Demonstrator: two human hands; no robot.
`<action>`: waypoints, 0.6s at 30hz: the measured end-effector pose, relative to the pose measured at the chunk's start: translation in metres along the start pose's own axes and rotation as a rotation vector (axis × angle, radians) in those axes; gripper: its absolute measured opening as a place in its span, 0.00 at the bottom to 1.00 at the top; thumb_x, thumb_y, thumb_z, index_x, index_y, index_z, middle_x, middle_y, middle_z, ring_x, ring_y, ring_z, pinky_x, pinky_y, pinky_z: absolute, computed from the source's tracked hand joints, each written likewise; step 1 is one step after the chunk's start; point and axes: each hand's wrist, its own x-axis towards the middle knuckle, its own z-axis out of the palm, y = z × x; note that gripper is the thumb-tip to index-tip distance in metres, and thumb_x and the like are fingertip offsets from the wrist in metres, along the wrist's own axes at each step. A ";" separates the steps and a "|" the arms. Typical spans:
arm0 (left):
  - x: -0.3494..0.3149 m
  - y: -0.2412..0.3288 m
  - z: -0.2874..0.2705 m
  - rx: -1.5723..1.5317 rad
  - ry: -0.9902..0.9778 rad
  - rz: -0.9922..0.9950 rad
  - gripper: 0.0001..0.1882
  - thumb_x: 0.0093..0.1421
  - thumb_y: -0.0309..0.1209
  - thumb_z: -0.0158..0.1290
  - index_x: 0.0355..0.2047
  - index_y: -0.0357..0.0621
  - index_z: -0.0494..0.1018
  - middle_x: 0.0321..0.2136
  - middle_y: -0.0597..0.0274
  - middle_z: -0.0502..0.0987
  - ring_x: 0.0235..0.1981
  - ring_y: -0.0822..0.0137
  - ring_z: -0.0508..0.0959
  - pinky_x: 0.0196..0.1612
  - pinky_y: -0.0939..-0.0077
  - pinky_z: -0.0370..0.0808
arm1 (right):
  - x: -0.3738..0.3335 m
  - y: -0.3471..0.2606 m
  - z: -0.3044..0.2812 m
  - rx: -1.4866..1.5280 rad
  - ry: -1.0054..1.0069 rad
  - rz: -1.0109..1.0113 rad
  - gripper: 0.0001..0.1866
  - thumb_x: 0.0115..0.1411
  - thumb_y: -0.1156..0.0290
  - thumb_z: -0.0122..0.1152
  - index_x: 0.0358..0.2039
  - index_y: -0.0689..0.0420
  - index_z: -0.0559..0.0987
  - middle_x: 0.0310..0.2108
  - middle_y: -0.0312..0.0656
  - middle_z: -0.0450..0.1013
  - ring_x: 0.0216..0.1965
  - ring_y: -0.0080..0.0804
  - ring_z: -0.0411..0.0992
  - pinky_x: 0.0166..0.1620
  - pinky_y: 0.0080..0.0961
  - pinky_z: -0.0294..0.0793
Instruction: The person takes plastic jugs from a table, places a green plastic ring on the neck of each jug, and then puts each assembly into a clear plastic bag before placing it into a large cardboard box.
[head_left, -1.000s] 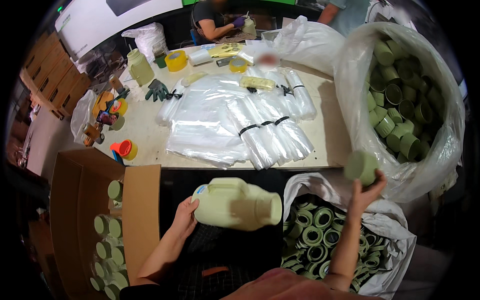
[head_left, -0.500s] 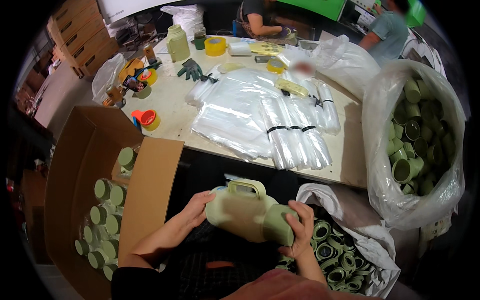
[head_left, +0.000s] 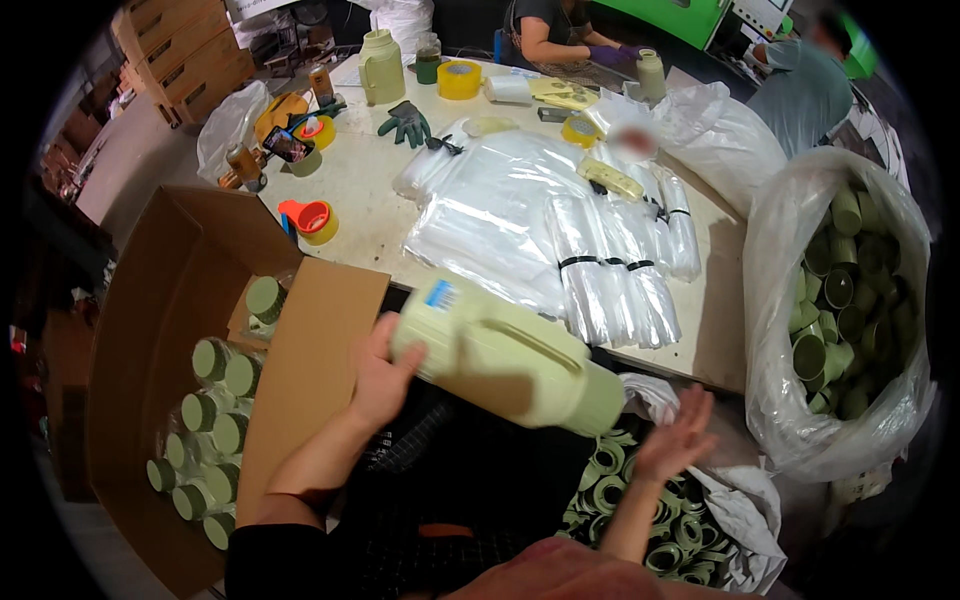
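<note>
My left hand [head_left: 385, 370] grips the base end of a pale green thermos jug [head_left: 500, 350], which lies tilted in the air over my lap. A small blue-and-white label shows near its base, and the long handle faces up. The darker green cup-shaped cap [head_left: 603, 402] is on the far right end. My right hand [head_left: 677, 440] is off the jug, its fingers spread and nothing in them. Below that hand, a white woven sack [head_left: 752, 515] holds many green ring-shaped parts [head_left: 665, 510].
An open cardboard box [head_left: 315, 370] at the left holds several wrapped green-capped jugs [head_left: 230, 432]. Clear plastic bags [head_left: 490, 215] cover the table's middle. A big clear sack [head_left: 765, 390] of green cups [head_left: 815, 350] stands at the right. Two people work beyond the table.
My right hand has let go of the cap and moved right, opening. The jug has swung up and turned in my left hand. Across the table, a co-worker's jug now stands upright.
</note>
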 end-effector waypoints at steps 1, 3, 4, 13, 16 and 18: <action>-0.005 -0.011 0.006 0.181 -0.101 0.151 0.09 0.63 0.31 0.55 0.38 0.37 0.73 0.33 0.59 0.77 0.32 0.71 0.75 0.38 0.74 0.74 | -0.008 0.012 0.005 0.090 -0.001 0.075 0.48 0.64 0.30 0.35 0.67 0.61 0.61 0.67 0.49 0.59 0.67 0.43 0.57 0.68 0.46 0.52; -0.003 -0.004 0.027 0.278 -0.072 0.330 0.09 0.60 0.31 0.56 0.35 0.38 0.73 0.30 0.56 0.73 0.33 0.60 0.74 0.40 0.68 0.72 | -0.044 0.019 0.058 0.117 -0.085 0.281 0.40 0.68 0.38 0.39 0.63 0.62 0.67 0.62 0.50 0.66 0.64 0.42 0.62 0.67 0.40 0.56; 0.015 -0.009 0.028 0.254 0.003 0.399 0.08 0.59 0.30 0.56 0.34 0.38 0.73 0.30 0.56 0.73 0.35 0.57 0.73 0.42 0.67 0.71 | -0.055 0.027 0.058 -0.037 -0.025 0.313 0.36 0.68 0.42 0.42 0.62 0.62 0.67 0.60 0.49 0.67 0.62 0.42 0.64 0.67 0.39 0.58; 0.052 -0.034 0.083 -0.062 -0.580 0.316 0.10 0.64 0.31 0.48 0.29 0.38 0.73 0.41 0.56 0.73 0.45 0.63 0.70 0.52 0.71 0.64 | -0.094 0.051 0.048 0.187 -0.468 0.564 0.51 0.59 0.33 0.54 0.70 0.56 0.53 0.69 0.41 0.55 0.69 0.41 0.55 0.68 0.44 0.56; 0.042 -0.032 0.079 0.154 -0.536 0.385 0.12 0.63 0.32 0.50 0.43 0.39 0.75 0.49 0.53 0.73 0.54 0.57 0.69 0.60 0.65 0.61 | -0.094 0.043 0.041 0.131 -0.282 0.573 0.45 0.62 0.37 0.54 0.70 0.52 0.55 0.69 0.42 0.55 0.69 0.41 0.56 0.68 0.43 0.56; 0.022 -0.040 0.070 0.298 -0.664 0.268 0.23 0.60 0.34 0.57 0.54 0.38 0.71 0.56 0.52 0.70 0.59 0.53 0.66 0.63 0.59 0.59 | -0.097 0.031 0.033 0.159 -0.317 0.525 0.43 0.64 0.41 0.54 0.69 0.54 0.55 0.69 0.44 0.56 0.68 0.42 0.57 0.65 0.41 0.62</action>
